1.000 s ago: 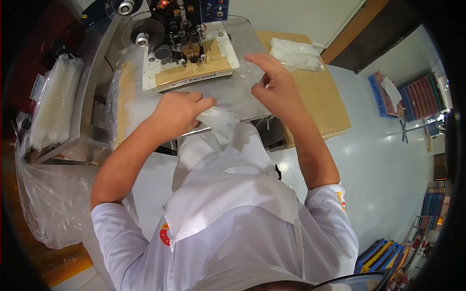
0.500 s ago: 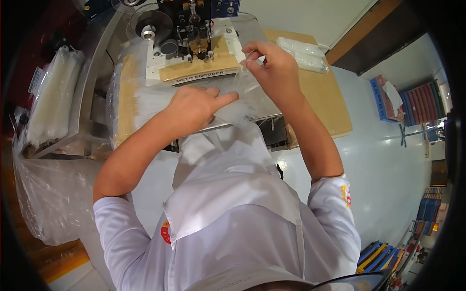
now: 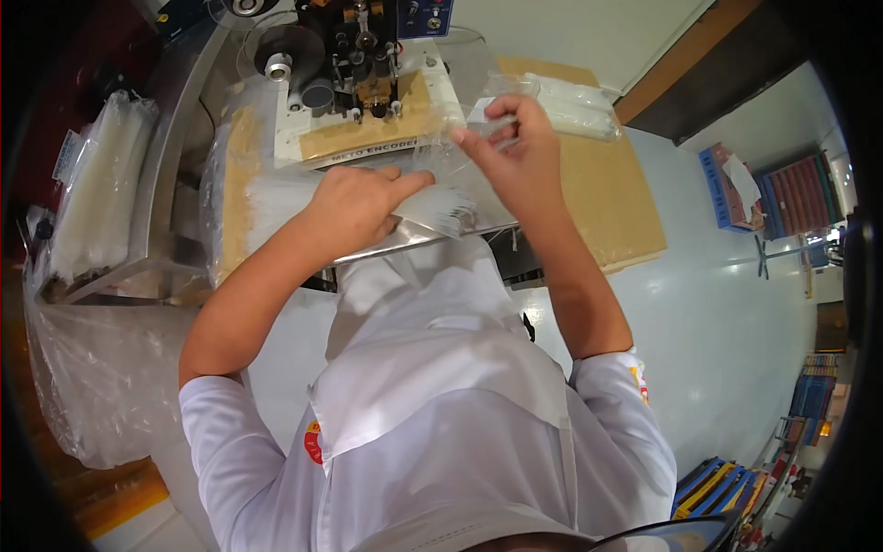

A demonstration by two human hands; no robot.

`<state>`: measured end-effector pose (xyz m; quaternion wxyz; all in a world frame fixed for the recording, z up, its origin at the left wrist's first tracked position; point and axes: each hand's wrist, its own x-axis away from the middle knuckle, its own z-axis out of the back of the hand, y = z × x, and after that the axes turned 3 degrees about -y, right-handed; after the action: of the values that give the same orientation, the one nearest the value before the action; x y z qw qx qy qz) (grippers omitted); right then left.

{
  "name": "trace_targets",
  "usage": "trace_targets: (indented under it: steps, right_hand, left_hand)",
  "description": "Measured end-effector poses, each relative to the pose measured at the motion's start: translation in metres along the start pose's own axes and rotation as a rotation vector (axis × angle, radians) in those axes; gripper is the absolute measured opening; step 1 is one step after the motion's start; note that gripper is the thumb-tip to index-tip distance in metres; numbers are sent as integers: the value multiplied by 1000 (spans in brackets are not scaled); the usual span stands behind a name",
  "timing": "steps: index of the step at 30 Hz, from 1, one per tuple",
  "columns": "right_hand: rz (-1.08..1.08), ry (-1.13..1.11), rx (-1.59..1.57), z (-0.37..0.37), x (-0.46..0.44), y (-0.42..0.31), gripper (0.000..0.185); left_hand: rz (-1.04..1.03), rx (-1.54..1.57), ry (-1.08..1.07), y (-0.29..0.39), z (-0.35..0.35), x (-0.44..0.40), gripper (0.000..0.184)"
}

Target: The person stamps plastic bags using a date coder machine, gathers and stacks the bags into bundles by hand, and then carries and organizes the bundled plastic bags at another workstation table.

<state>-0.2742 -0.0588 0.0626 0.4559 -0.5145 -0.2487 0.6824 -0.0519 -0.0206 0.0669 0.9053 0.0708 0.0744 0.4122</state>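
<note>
Left hand bent over plastic; right hand raised.

A blue-sided box sits beside reddish binders.

Two hands, one encoder machine, two reels and one blue control panel.

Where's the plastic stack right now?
In the head view, the plastic stack lies near the front edge of the metal table, under the left hand and in front of the encoder.
</note>
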Motion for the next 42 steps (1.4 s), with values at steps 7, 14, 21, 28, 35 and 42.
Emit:
trace_targets:
  steps: [7,14,21,28,35,42]
  right_hand:
    - [77,-121,374,-21,-5,8,18]
    - [-96,-15,-74,11,-20,10,7]
    - [482,-164,337,21,-19,2,21]
    - [487,-184,601,16,-19,-1,37]
    - [393,-397,525,7,-12,-5,36]
    - [263,-573,310,-8,-17,-16,46]
  left_hand:
    - [-30,-48,-29,9,-5,-1,64]
    - [77,108,-38,-3,1,10,83]
    - [60,157,-44,-7,9,16,90]
    - [149,400,-12,-7,36,33,90]
    - [265,750,153,-27,40,49,64]
    - [246,657,323,-30,33,42,57]
